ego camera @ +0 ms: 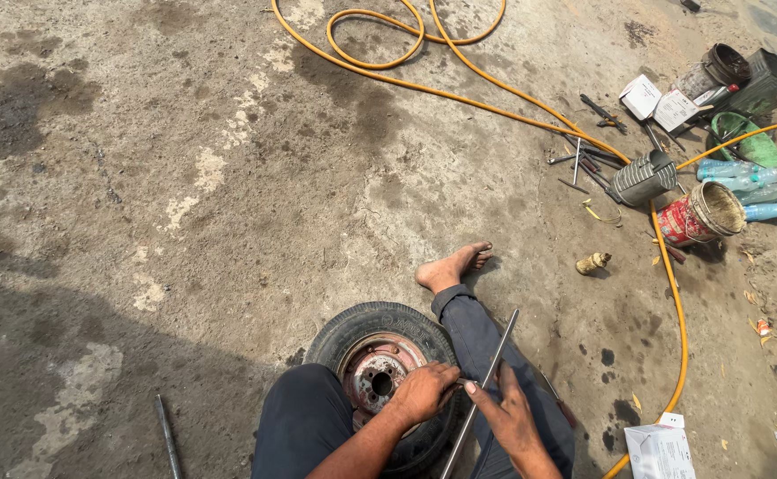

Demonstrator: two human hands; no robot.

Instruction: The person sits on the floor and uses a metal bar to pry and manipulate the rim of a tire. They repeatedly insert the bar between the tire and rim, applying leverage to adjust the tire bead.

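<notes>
1. Tyre (346, 330) on a rusty red wheel rim (376, 372) lies flat on the concrete floor (229, 177) at about 6 o'clock in the view, wedged between the person's legs.
2. Left hand (422, 391) rests on the rim's edge at the tyre's 4 o'clock side, fingers curled shut around something small that I cannot make out.
3. Right hand (511, 415) sits just at 3 o'clock of the left hand, fingers closed on a long metal bar (488, 377).
4. That bar runs on a slant from roughly 7 o'clock up to 1 o'clock, crossing over the trouser leg (482, 341).
5. Bare foot (452, 266) lies at 12 o'clock of the tyre, toes pointing toward 2 o'clock.
6. Orange hose (459, 93) loops at 12 o'clock of the view and trails down the 3 o'clock side to the bottom edge.
7. At 2 o'clock a red paint tin (699, 215) lies on its side, beside a grey ribbed metal can (644, 177), loose hand tools (588, 160) and several plastic bottles (748, 182).
8. White carton (659, 451) stands at 5 o'clock, near the hose.
9. Second metal rod (168, 435) lies on the floor at 7 o'clock, well apart from the tyre.
</notes>
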